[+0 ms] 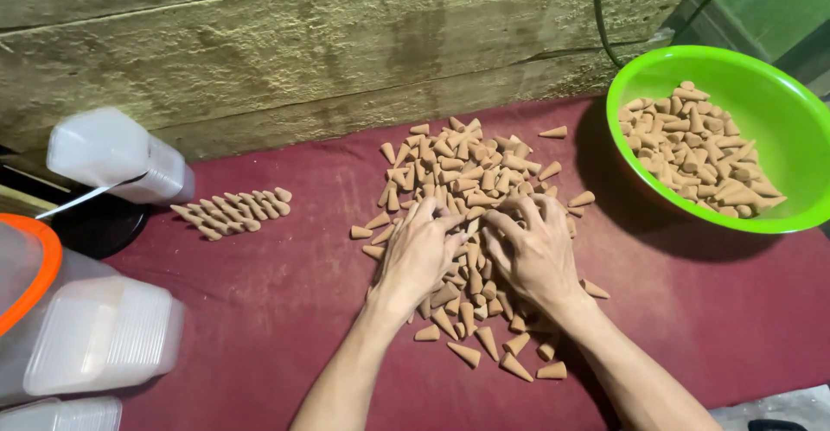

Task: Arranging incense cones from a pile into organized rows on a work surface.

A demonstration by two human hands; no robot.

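Item: loose pile of tan cones [471, 215] on the red worktop [285, 310]. I see my left hand [421, 254] and right hand [529, 254] resting palm-down on its middle, fingers half-curled, raking, nothing clearly gripped; cones lie every way, both hands equally near.

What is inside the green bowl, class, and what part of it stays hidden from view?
The green bowl holds a heap of tan cones, piled against each other. The cones cover the bowl's bottom, and lower cones lie hidden under the top ones.
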